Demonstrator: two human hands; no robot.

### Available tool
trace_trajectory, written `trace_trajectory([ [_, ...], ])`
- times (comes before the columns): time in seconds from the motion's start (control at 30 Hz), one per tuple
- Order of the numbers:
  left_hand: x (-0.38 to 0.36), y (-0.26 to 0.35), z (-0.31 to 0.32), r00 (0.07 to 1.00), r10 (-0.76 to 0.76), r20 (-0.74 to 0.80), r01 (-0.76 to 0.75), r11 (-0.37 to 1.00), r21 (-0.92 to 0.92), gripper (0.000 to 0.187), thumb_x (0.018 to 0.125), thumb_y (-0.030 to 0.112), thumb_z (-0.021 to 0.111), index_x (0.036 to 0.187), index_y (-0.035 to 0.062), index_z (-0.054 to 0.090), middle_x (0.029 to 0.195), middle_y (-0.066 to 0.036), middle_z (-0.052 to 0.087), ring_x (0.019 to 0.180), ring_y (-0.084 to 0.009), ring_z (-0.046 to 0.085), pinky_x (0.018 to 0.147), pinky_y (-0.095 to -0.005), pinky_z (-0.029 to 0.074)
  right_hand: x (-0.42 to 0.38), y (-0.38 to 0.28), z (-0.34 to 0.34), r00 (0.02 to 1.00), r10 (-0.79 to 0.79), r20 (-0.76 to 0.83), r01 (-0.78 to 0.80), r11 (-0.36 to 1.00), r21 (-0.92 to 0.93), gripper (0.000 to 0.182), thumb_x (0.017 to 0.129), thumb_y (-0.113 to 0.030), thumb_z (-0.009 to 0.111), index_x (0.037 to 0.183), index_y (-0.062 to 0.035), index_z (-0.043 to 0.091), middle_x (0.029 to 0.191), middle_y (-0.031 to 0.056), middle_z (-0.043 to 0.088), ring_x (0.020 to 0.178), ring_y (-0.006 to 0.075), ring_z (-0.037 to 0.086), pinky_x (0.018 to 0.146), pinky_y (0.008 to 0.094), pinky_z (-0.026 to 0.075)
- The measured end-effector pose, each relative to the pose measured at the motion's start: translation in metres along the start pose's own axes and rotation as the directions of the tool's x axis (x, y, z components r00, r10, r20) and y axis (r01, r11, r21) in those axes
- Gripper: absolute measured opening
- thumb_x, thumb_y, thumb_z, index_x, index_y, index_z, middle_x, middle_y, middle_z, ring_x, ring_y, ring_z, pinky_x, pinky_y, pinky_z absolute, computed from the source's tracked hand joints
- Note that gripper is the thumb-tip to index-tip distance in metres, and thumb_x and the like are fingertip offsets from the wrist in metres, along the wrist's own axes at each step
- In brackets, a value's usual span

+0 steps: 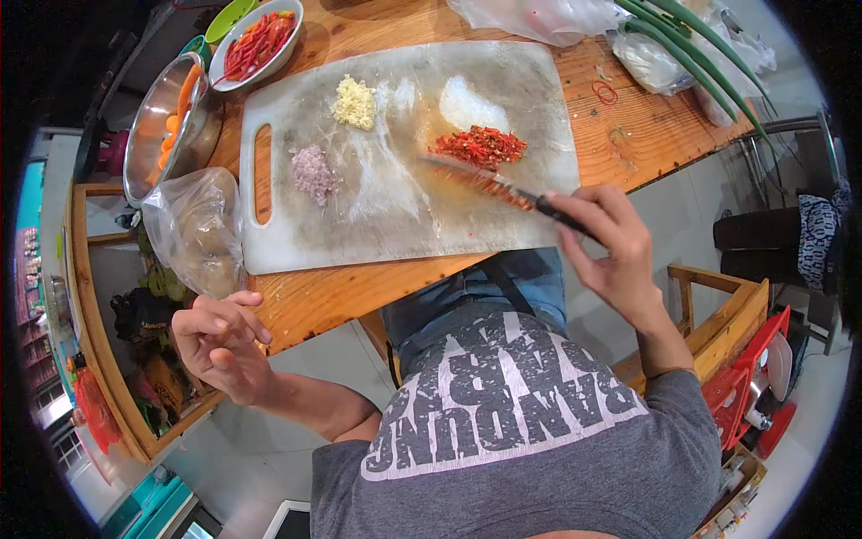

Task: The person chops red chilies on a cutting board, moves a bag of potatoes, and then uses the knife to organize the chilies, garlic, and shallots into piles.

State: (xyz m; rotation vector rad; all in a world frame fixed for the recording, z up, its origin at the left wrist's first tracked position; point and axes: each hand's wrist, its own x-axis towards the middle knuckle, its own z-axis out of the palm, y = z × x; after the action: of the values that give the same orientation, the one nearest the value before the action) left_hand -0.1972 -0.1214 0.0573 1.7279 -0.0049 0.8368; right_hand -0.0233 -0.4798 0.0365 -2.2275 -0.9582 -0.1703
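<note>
My right hand [612,253] is wrapped round the black handle of a kitchen knife [492,185]. Bits of red chilli cling to the blade, whose tip lies by a pile of chopped red chilli [478,147] on the white cutting board [503,225]. Also on the board are minced garlic [355,102], chopped shallot [312,174] and a white, translucent heap [471,104] I cannot identify. My left hand [223,346] hangs in the air off the table's front edge, fingers loosely bent and apart, holding nothing. A clear plastic bag [197,229] with round, brownish contents is nearest to it.
A bowl of red chillies [260,45] and a metal bowl with carrots [148,135] stand at the left. Green onions [687,54] and plastic bags [548,18] lie at the back right, near red rubber bands [604,92]. A wooden stool [718,305] stands at the right.
</note>
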Motion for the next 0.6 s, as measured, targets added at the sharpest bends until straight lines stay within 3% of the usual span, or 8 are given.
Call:
trace_trajectory([
  [0.17,0.002,0.001,0.003,1.000,-0.003,0.005,0.003,1.000,0.028,0.048,0.095,0.048,0.067,0.100,0.0032,0.052,0.071,-0.004,0.047,0.052,-0.0122,0.050,0.078,-0.0413,0.056,0.000,-0.008,0.011,0.993,-0.023,0.114,0.015,0.998,0.067,0.041,0.075,0.001,0.074,0.114,-0.0099,0.072,0.092,0.0099,0.062,0.081,0.0275,0.063,0.069,0.0365,0.053],
  [0.37,0.005,0.000,0.010,0.999,-0.039,-0.020,0.039,0.999,0.013,0.049,0.093,0.048,0.070,0.099,0.0028,0.054,0.070,-0.004,0.047,0.053,-0.0121,0.049,0.076,-0.0402,0.057,0.015,0.003,0.006,1.000,0.004,-0.028,-0.005,0.999,-0.035,0.039,0.075,0.001,0.073,0.113,-0.0100,0.071,0.092,0.0101,0.062,0.081,0.0279,0.064,0.069,0.0369,0.053],
  [0.47,0.011,-0.007,0.019,0.999,-0.002,0.034,0.004,0.998,-0.056,0.037,0.097,0.034,0.069,0.100,0.0002,0.056,0.075,-0.006,0.052,0.059,-0.0132,0.053,0.077,-0.0362,0.055,0.019,0.001,0.006,1.000,-0.008,-0.021,0.008,0.999,-0.032,0.039,0.075,0.001,0.073,0.112,-0.0103,0.072,0.091,0.0103,0.063,0.082,0.0285,0.064,0.069,0.0368,0.052],
  [0.57,0.015,-0.006,0.045,0.998,-0.046,-0.035,0.053,0.975,0.214,0.025,0.101,0.024,0.059,0.105,-0.0005,0.057,0.084,-0.009,0.057,0.071,-0.0156,0.058,0.085,-0.0396,0.053,0.033,0.014,0.002,0.998,-0.024,-0.063,0.023,0.999,-0.028,0.039,0.075,0.001,0.073,0.113,-0.0109,0.072,0.095,0.0103,0.064,0.085,0.0290,0.064,0.072,0.0378,0.052],
  [0.6,0.015,-0.004,0.052,0.996,-0.085,-0.012,0.085,0.957,0.278,0.016,0.100,0.011,0.055,0.109,-0.0025,0.059,0.092,-0.011,0.061,0.086,-0.0177,0.061,0.092,-0.0374,0.050,0.040,0.023,0.002,0.994,-0.046,-0.099,0.044,0.999,-0.027,0.039,0.075,0.000,0.073,0.113,-0.0112,0.072,0.097,0.0101,0.065,0.087,0.0291,0.063,0.074,0.0384,0.051],
])
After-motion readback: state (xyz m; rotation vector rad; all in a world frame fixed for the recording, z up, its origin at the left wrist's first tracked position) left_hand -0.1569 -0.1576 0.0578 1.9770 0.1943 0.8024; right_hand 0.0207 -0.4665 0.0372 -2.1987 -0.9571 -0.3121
